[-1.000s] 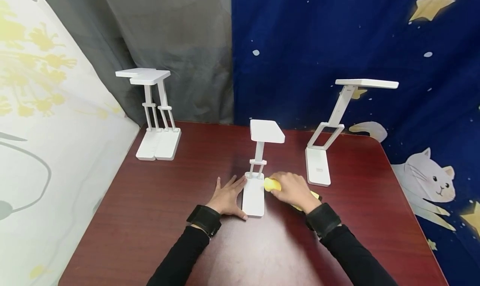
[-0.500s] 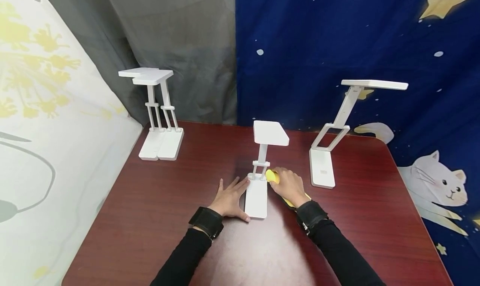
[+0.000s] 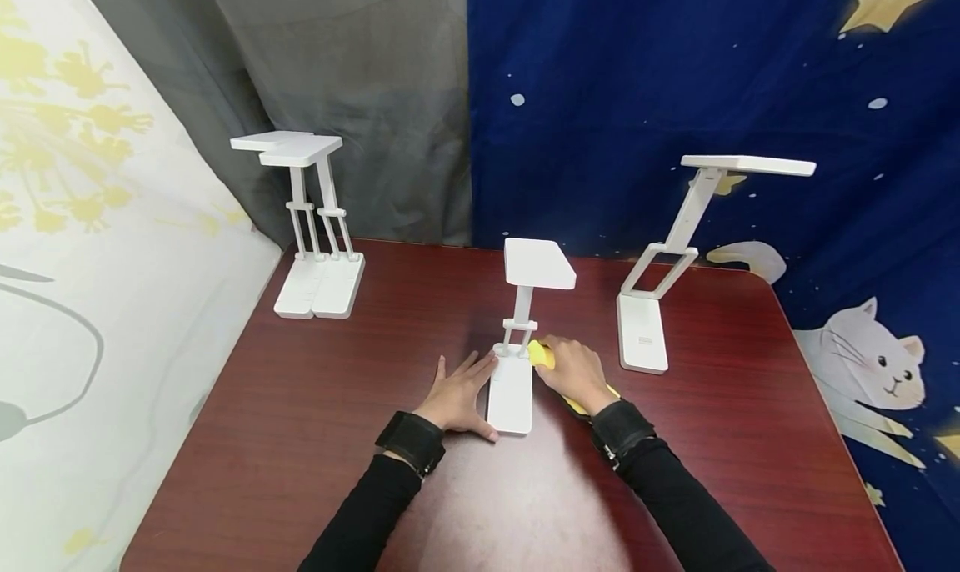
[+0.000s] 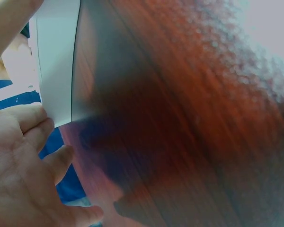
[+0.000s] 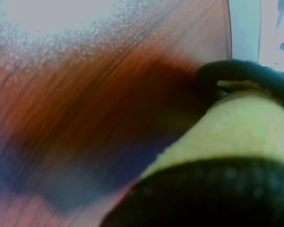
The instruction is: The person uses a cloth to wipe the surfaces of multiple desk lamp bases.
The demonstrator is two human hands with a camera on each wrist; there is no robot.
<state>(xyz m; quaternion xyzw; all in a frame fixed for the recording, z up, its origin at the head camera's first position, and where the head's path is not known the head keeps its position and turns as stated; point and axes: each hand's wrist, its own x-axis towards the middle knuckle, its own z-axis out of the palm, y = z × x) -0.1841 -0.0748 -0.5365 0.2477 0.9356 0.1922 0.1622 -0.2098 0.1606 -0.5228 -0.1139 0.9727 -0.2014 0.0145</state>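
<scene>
A white folding desk lamp [image 3: 510,397] stands upright in the middle of the table, its flat head raised on a jointed arm. My left hand [image 3: 456,397] lies along the left side of its base, fingers spread and fingertips right at the edge. In the left wrist view the fingers [image 4: 35,123] reach the white base [image 4: 59,71]. On the other side, my right hand [image 3: 576,374] grips a long yellow thing [image 3: 542,354] with a rounded end and dark edge, close beside the base. The palm covers its middle, and I cannot tell its kind.
Two more white lamps [image 3: 318,288] stand side by side at the back left of the brown table [image 3: 300,439]. Another white lamp [image 3: 642,338] stands at the right, leaning its arm rightward. Grey and blue curtains [image 3: 585,122] hang behind the table's back edge.
My right hand has shifted slightly with the yellow thing, its wrist swinging left toward the middle lamp. The left hand keeps its place at the base, and the lamps stand as before.
</scene>
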